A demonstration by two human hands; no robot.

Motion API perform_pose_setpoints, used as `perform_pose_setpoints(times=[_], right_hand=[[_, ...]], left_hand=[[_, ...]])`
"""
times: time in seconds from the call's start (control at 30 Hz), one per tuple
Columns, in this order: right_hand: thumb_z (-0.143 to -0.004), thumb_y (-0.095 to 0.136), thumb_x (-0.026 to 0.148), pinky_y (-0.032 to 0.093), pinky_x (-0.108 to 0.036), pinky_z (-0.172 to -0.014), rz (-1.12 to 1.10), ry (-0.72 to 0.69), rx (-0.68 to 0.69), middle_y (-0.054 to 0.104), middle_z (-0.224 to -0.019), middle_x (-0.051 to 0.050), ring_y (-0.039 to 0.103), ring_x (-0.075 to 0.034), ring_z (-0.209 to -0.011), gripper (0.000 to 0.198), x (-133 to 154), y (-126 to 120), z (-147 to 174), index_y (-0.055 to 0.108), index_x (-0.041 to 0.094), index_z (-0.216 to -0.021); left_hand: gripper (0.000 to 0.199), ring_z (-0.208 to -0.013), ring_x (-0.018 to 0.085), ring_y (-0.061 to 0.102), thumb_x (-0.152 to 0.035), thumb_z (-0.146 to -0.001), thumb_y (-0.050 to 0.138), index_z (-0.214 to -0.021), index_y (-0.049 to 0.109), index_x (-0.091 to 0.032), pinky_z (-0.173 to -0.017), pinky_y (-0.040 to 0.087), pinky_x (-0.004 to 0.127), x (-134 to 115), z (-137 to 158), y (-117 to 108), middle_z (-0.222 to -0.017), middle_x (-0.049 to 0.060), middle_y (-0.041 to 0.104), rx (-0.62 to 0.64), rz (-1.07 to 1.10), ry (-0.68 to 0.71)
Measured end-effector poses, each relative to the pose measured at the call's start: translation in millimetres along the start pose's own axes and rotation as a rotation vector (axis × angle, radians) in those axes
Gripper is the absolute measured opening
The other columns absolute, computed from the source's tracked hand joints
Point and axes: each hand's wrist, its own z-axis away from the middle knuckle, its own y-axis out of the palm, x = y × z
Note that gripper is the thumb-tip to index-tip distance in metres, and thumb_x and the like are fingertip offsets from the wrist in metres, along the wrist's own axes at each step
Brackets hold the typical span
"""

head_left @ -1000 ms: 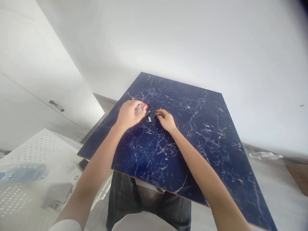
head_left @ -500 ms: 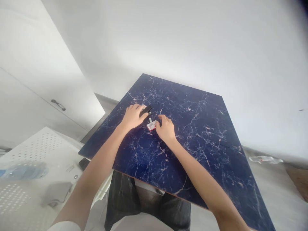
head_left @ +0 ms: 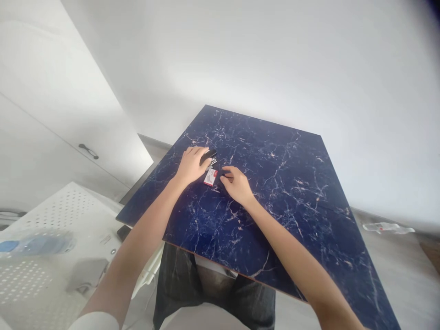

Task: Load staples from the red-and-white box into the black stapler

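My left hand (head_left: 192, 165) is wrapped round a black stapler (head_left: 208, 156) with shiny metal parts, on the blue marbled table (head_left: 275, 192). Part of the stapler is hidden under the fingers. Just in front of it lies a small red and white box (head_left: 210, 177), like a staple box, with a pale flap or piece at its far end near the left thumb. To the right of the box is my right hand (head_left: 237, 184), thumb and fingers curved and apart. Nothing shows between them, and a small gap separates them from the box.
On the left stands a white perforated surface (head_left: 68, 206) with a clear plastic bottle (head_left: 44, 243) and a grey object (head_left: 87, 274) on it. A white cabinet with a dark handle (head_left: 88, 151) is behind. Another clear bottle (head_left: 388, 228) lies right of the table.
The small box has turned and shifted left, towards the stapler. My right hand, which was at the box's edge, is now apart from it. My left hand stays on the stapler.
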Motion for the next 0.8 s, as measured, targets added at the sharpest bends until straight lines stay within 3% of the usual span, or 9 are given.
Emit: perform_pose_setpoints(times=[0.13, 0.27, 0.37, 0.5, 0.6, 0.7, 0.8], right_hand=[[-0.094, 0.061, 0.033, 0.064, -0.042, -0.092, 0.098, -0.002, 0.013, 0.073, -0.124, -0.011, 0.074, -0.025, -0.107, 0.03, -29, -63, 37, 0.071, 0.023, -0.121], [-0.094, 0.061, 0.039, 0.062, -0.047, -0.093, 0.199, 0.121, -0.125, 0.077, -0.117, -0.011, 0.076, -0.028, -0.104, 0.033, -62, -120, 73, 0.073, 0.023, -0.121], [-0.092, 0.063, 0.042, 0.059, -0.05, -0.098, 0.204, 0.223, -0.259, 0.08, -0.11, -0.01, 0.076, -0.029, -0.102, 0.033, -79, -144, 88, 0.075, 0.022, -0.114], [-0.091, 0.063, 0.044, 0.058, -0.05, -0.1, 0.163, 0.272, -0.317, 0.08, -0.113, -0.01, 0.077, -0.029, -0.103, 0.032, -84, -153, 93, 0.076, 0.022, -0.112], [-0.093, 0.062, 0.044, 0.058, -0.048, -0.099, 0.155, 0.245, -0.272, 0.08, -0.114, -0.009, 0.077, -0.028, -0.103, 0.032, -80, -150, 91, 0.075, 0.023, -0.113], [-0.094, 0.061, 0.043, 0.06, -0.047, -0.095, 0.172, 0.202, -0.186, 0.081, -0.112, -0.009, 0.077, -0.027, -0.1, 0.031, -76, -144, 91, 0.075, 0.024, -0.114], [-0.096, 0.059, 0.04, 0.062, -0.045, -0.09, 0.216, 0.141, -0.137, 0.081, -0.11, -0.008, 0.077, -0.026, -0.093, 0.029, -73, -138, 92, 0.075, 0.024, -0.112]], left_hand=[[0.034, -0.124, 0.029, 0.059, -0.031, -0.104, 0.054, -0.134, 0.066, -0.019, -0.113, 0.044, 0.049, -29, 7, 3, -0.132, 0.011, 0.07, -0.031, 0.072, 0.156], [0.037, -0.125, 0.029, 0.059, -0.016, -0.097, 0.056, -0.13, 0.071, -0.024, -0.111, 0.046, 0.05, -57, 19, 18, -0.136, 0.009, 0.068, 0.257, 0.087, 0.382], [0.05, -0.12, 0.026, 0.062, 0.001, -0.086, 0.049, -0.121, 0.076, -0.024, -0.107, 0.049, 0.046, -56, 22, 29, -0.132, 0.007, 0.07, 0.458, 0.101, 0.414], [0.056, -0.115, 0.023, 0.063, 0.01, -0.081, 0.045, -0.115, 0.076, -0.022, -0.102, 0.051, 0.038, -38, 18, 32, -0.126, 0.007, 0.072, 0.493, 0.074, 0.378], [0.055, -0.111, 0.023, 0.063, 0.012, -0.08, 0.047, -0.113, 0.076, -0.02, -0.098, 0.052, 0.037, -35, 17, 29, -0.122, 0.008, 0.072, 0.48, -0.015, 0.389], [0.046, -0.108, 0.025, 0.062, 0.007, -0.084, 0.052, -0.113, 0.076, -0.019, -0.096, 0.052, 0.04, -47, 18, 27, -0.118, 0.009, 0.073, 0.437, -0.062, 0.41], [0.033, -0.109, 0.025, 0.062, -0.007, -0.096, 0.053, -0.116, 0.076, -0.02, -0.098, 0.052, 0.042, -72, 21, 30, -0.12, 0.008, 0.073, 0.37, 0.024, 0.416]])
